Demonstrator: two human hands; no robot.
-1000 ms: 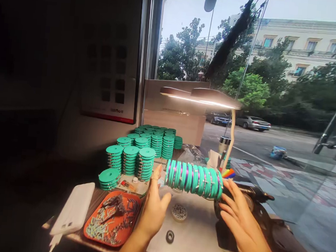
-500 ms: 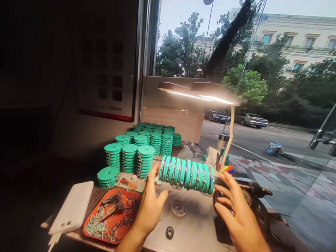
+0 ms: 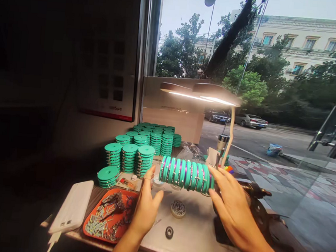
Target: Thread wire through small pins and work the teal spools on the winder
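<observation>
A horizontal row of green spools (image 3: 186,174), wound with beaded strands and purple bands, hangs over the work surface. Around its right end, my right hand (image 3: 232,201) has its thumb below and fingers above, gripping the end spools. My left hand (image 3: 147,206) is just off the left end, thumb and fingers apart, holding nothing. Beneath the row stand a round dish of small silvery beads (image 3: 178,208) and a small black ring (image 3: 169,232). What supports the row at its right end is hidden behind my right hand.
Several stacks of green spools (image 3: 145,161) stand at the back left. An orange tray (image 3: 90,228) of small metal parts lies left of my left hand, beside a white power bank (image 3: 72,208). A lit lamp (image 3: 217,95) hangs above; a dark machine (image 3: 257,210) is at right.
My right hand has moved left from beside the row and closed around its right end. My left hand has drawn slightly left and down, away from the left end.
</observation>
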